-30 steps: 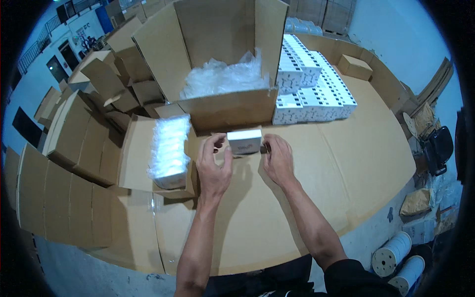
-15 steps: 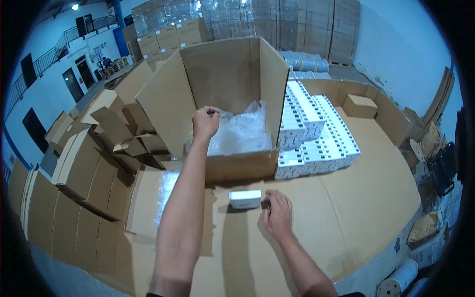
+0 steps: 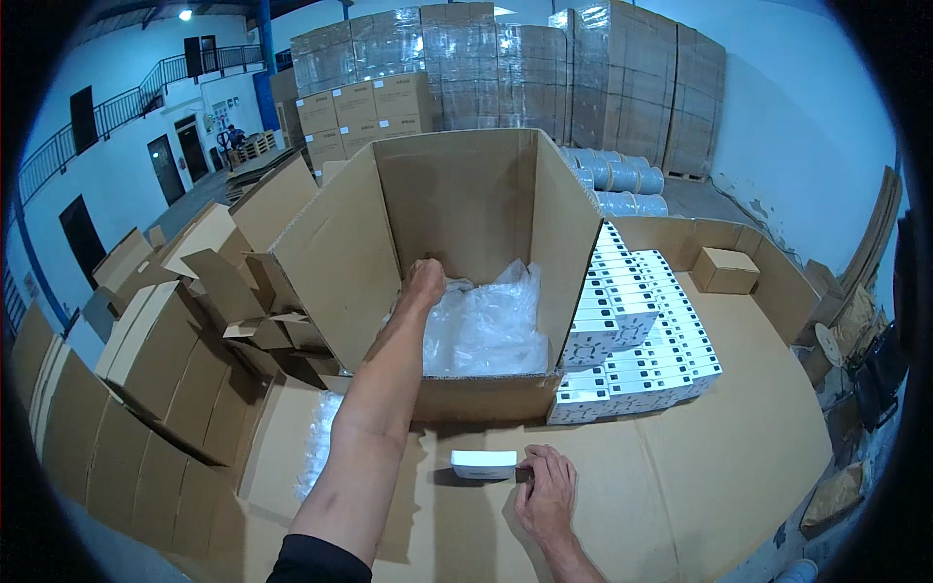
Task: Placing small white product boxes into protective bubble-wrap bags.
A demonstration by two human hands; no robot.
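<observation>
1. I can make out no word or number anywhere for certain;
2. on the front of the small white box (image 3: 484,464) before me runs a faint line of grey print, too small for me to read;
3. on the stacked white boxes (image 3: 637,340) I see dark squares and printed patterns, none legible;
4. on the brown cartons (image 3: 398,97) behind sit small white labels (image 3: 380,85) and dark print, blurred to me.

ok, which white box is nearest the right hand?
The single white box left of the right hand; the stacked white boxes stand farther, beside the large carton.
</observation>
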